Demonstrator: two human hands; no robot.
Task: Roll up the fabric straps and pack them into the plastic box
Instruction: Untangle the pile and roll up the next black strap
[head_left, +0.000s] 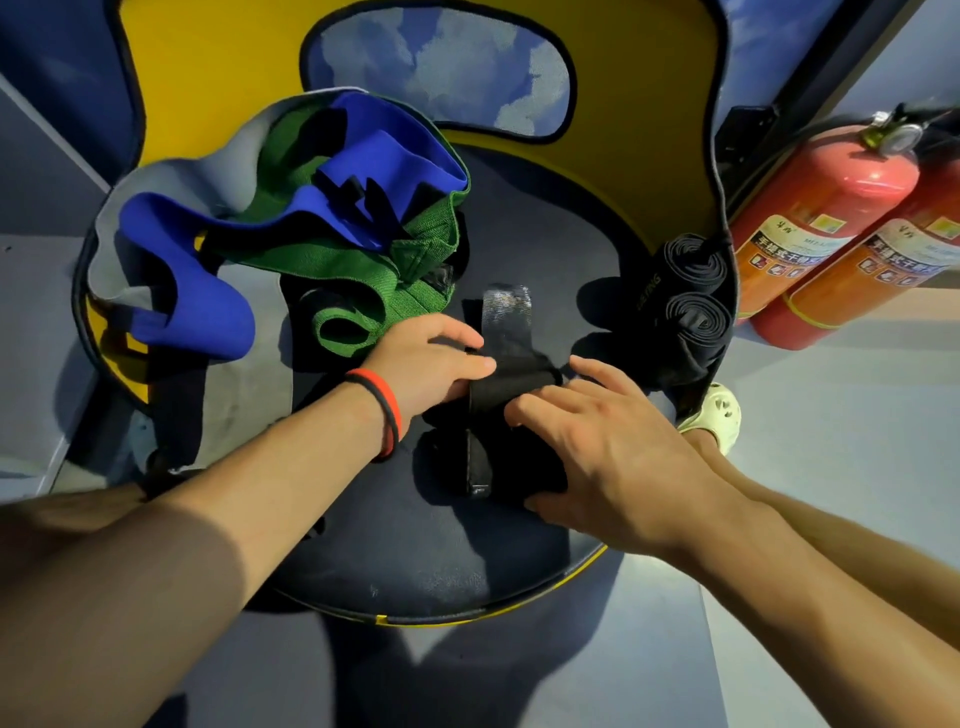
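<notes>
A black fabric strap (511, 358) lies on the dark round seat (415, 545), partly rolled at its near end. My left hand (426, 364) grips the left end of the roll, thumb on top. My right hand (597, 441) rests on the roll's right side with its fingers spread over the black fabric. Two finished black rolls (693, 293) sit side by side at the seat's right edge. A green strap (363, 291) and a blue one (208, 270) lie in a loose pile at the back left. No plastic box is in view.
The seat has a yellow backrest (623, 104) with a sky-print cushion (441, 67). Two red fire extinguishers (821, 223) lean against the wall at the right. A foot in a pale clog (719, 413) shows beside the seat on the grey floor.
</notes>
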